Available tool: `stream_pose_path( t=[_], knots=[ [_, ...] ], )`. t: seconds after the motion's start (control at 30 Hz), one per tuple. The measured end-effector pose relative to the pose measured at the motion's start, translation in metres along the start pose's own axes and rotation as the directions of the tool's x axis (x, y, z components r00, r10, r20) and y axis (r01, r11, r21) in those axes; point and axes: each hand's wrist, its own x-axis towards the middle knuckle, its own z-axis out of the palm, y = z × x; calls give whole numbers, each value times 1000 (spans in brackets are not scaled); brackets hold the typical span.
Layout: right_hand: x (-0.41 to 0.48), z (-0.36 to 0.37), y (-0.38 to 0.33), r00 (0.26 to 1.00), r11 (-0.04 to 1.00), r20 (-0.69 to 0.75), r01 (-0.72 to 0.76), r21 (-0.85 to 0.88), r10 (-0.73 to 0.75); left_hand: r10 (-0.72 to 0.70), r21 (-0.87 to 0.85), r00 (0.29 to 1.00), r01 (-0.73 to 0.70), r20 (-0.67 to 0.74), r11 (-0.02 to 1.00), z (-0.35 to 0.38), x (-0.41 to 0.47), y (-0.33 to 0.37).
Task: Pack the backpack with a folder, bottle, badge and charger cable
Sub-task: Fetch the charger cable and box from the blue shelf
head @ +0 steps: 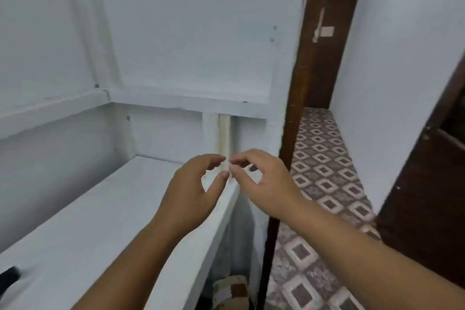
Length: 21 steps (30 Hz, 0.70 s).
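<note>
Both hands are being held up empty, fingertips almost meeting: the left hand (193,184) and the right hand (264,181) are each being curled loosely, thumb and fingers apart, with nothing visibly pinched between them. The white desk (88,221) is being overhung by the left hand, while the patterned floor (324,173) lies beneath the right.

None of the 4 items, nor the backpack, is being shown. Only a blurred dark object (10,275) is being glimpsed at the desk's near edge, left of the left forearm; what it is cannot be told.

The likely risk is that the view is being aimed away from the task's things, so any reach would be made blind.
</note>
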Motion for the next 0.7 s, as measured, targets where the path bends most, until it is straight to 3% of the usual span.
stream_pose_path(
  t=[0.13,0.27,0.37,0.5,0.7],
  knots=[
    [-75,-108,34,953,964,-266,-196,-178,145,293,-209,929,-248,224,946,89,19,76],
    [-197,-216,29,793,836,-578,-439,-329,189,596,-460,729,-424,337,780,182,-5,197],
    [-280,-270,4,660,688,-729,-615,-385,181,773,-640,549,-478,317,602,231,-49,278],
    [-382,-328,-46,496,520,-860,-769,-372,119,900,-805,325,-427,290,413,281,-120,375],
    [-517,-380,-117,277,251,-958,-935,-251,70,984,-952,112,-260,136,161,316,-233,483]
  ],
)
